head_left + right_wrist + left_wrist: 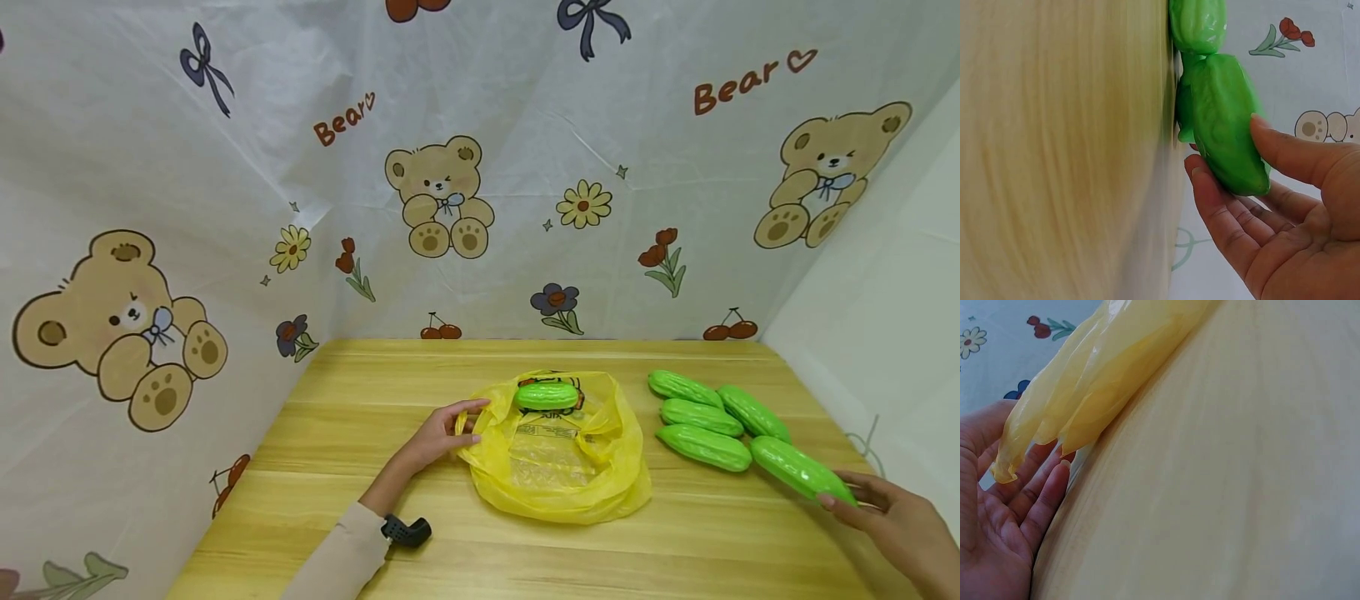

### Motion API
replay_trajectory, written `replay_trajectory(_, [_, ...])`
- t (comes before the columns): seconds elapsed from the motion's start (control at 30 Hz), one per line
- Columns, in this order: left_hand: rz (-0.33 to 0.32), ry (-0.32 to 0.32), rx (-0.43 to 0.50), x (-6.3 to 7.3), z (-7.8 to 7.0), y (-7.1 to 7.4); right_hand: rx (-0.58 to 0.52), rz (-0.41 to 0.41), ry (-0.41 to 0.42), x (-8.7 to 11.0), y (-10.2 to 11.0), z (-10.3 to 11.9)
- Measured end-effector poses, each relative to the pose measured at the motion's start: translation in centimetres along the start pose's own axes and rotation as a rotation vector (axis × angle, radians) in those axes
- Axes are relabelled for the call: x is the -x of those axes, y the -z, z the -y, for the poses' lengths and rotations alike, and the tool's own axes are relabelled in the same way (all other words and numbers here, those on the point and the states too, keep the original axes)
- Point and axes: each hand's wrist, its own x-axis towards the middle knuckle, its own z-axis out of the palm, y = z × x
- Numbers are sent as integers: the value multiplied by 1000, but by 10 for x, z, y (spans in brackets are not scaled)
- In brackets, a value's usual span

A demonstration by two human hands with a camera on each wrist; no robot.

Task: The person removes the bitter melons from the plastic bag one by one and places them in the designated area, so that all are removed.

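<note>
A yellow plastic bag (558, 500) lies on the table with its mouth spread, and one bumpy green toy cucumber (547, 396) is inside near the far side. At the bag's left rim, my left hand (438, 433) holds the handle edge between thumb and fingers; the left wrist view shows the yellow film (1110, 381) running down into that hand. Far right, my right hand (896, 517) grips the near end of another green toy cucumber (798, 467), thumb on one side and fingers on the other. Its far end lies close to the other cucumbers.
Several more green toy cucumbers (701, 417) lie grouped right of the bag on the wooden table (360, 392). A white sheet printed with bears (450, 200) stands behind and to the left. A white wall (877, 333) bounds the right side.
</note>
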Motion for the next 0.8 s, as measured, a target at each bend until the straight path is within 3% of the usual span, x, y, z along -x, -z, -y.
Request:
replay_trajectory(0.37, [-9,23,4,1,-2,0,36,-25,-6,-7,-5,-5])
replay_trajectory(0.57, [-3,15,1,1,-13,-1,46,-28,-9,-9,-5,-7])
replay_trajectory(0.7, [6,12,15,0,-18,-1,64,-12,-8,-10,-3,-4])
replay_trajectory(0.8, [0,11,7,0,-13,-1,64,34,-26,-11,0,-1])
